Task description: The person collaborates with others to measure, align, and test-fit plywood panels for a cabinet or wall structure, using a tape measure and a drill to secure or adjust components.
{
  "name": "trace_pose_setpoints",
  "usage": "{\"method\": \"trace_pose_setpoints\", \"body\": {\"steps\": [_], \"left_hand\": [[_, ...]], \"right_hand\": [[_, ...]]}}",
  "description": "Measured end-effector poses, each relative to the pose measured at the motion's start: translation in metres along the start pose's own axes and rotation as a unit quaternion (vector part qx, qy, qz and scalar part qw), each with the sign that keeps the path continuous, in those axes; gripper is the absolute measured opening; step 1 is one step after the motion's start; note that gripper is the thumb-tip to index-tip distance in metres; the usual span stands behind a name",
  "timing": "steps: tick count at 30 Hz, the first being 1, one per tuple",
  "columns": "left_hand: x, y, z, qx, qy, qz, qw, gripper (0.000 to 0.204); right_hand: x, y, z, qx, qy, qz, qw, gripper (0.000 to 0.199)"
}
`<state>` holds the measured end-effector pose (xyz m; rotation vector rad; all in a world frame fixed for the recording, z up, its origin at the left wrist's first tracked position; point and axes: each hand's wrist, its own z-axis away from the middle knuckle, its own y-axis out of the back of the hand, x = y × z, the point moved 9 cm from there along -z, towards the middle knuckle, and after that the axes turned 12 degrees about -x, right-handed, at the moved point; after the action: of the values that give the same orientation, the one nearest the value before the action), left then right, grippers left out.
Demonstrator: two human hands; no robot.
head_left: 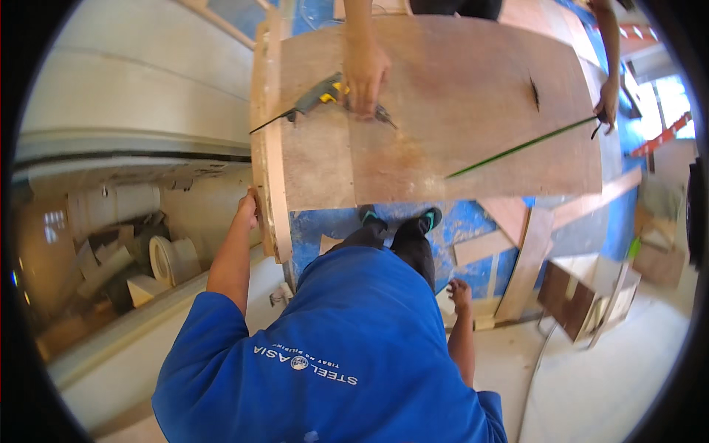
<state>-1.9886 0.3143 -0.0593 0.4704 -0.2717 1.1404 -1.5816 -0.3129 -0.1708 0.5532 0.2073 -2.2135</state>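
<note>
My left hand (252,207) is closed around the outer edge of a light wooden strip (274,159), which runs along the left side of a large brown plywood panel (458,96). Down by my waist, my right hand (459,294) is apart from the panel with its fingers curled; whether something small is in it cannot be made out. Across from me, a co-worker's hand (365,83) is on a yellow and dark grey tool (319,94), like a drill, on the panel. The co-worker's other hand (608,105) holds one end of a long thin green strip (521,148).
Wooden boards (526,262) lie over blue floor sheeting (436,251) near my feet. An open wooden box (580,295) stands at right. A ledge (159,321) and a recess with a toilet seat (168,260) and scraps are at left. An orange ladder (662,134) is far right.
</note>
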Motion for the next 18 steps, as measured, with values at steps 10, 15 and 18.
{"method": "trace_pose_setpoints", "body": {"steps": [10,15,18], "left_hand": [[0.002,-0.002,0.037,-0.047,0.004,0.021,0.999,0.066],[-0.003,0.017,0.006,-0.044,-0.058,0.070,0.995,0.064],[0.026,-0.001,0.011,-0.077,-0.084,0.084,0.990,0.063]], "right_hand": [[-0.052,-0.002,-0.002,-0.011,0.007,0.036,0.999,0.023],[-0.077,-0.030,-0.002,-0.013,0.047,0.054,0.997,0.026],[-0.067,-0.042,0.000,-0.016,0.049,0.072,0.996,0.025]]}}
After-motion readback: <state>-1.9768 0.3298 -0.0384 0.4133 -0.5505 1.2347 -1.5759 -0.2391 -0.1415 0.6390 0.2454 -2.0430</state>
